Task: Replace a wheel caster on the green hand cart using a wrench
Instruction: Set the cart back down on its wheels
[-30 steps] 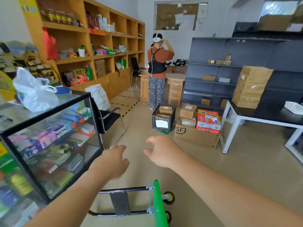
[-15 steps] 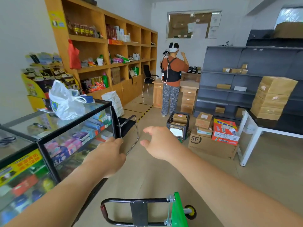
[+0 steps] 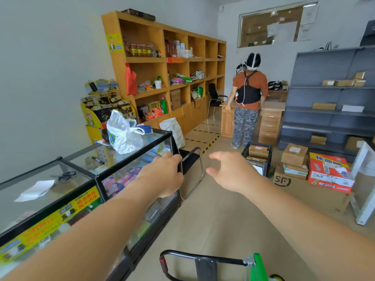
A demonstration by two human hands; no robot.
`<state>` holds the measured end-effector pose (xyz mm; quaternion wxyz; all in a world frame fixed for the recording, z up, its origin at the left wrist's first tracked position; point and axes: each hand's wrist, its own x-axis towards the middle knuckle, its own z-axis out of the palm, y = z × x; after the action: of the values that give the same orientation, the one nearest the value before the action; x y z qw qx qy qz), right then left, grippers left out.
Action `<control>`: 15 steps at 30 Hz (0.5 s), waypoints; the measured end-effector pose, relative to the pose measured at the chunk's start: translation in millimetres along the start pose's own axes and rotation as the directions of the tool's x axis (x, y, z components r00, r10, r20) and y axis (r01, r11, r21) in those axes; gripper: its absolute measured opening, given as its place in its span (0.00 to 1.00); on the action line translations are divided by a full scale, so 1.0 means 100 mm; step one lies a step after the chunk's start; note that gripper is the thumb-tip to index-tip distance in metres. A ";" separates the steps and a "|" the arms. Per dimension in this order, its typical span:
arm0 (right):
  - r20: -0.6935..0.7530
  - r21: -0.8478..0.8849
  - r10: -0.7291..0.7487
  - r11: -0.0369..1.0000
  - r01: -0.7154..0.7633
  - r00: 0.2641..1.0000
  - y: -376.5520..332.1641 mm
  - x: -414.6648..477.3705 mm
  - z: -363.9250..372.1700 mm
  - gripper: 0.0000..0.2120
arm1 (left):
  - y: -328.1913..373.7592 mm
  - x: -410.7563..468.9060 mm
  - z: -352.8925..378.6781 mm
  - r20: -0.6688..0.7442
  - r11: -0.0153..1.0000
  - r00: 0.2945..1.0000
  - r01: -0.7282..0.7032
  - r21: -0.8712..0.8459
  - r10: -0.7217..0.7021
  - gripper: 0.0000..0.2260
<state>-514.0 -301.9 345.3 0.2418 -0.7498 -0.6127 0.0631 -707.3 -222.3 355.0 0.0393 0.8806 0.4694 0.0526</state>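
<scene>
Down at the bottom edge of view lies the green hand cart (image 3: 256, 266), tipped on its side, its black handle (image 3: 203, 255) running leftward toward the glass counter (image 3: 85, 169). Both hands hover well beyond it and hold nothing, the left hand (image 3: 162, 176) loosely curled and the right hand (image 3: 230, 172) spread.

My left hand (image 3: 162, 175) and right hand (image 3: 229, 173) reach out empty above the green hand cart (image 3: 256, 268) with its black tube handle (image 3: 203, 257).

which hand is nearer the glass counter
Left. The left hand hangs at the far corner of the glass counter; the right hand is out over the floor, further right.
</scene>
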 end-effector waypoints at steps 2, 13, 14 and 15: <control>-0.018 -0.015 0.003 1.000 -0.003 1.000 0.11 0.20 0.00 0.26 | -0.05 0.27 0.00 -0.013 1.000 1.000 -0.011 0.021 0.012 0.19; -0.067 -0.128 0.124 0.983 -0.132 0.990 0.78 1.45 0.13 0.29 | -0.15 1.90 0.29 0.037 0.983 0.987 -0.162 0.085 0.159 0.21; -0.061 -0.142 0.135 0.980 -0.143 0.989 0.79 1.53 0.17 0.29 | -0.18 2.01 0.32 0.043 0.980 0.984 -0.177 0.088 0.174 0.20; -0.057 -0.152 0.147 0.976 -0.154 0.987 0.81 1.61 0.21 0.29 | -0.21 2.11 0.34 0.045 0.977 0.981 -0.194 0.087 0.190 0.21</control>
<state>-411.2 -154.2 324.0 0.1909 -0.8119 -0.5515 0.0160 -603.2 -35.6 330.4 0.0026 0.9234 0.3833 0.0185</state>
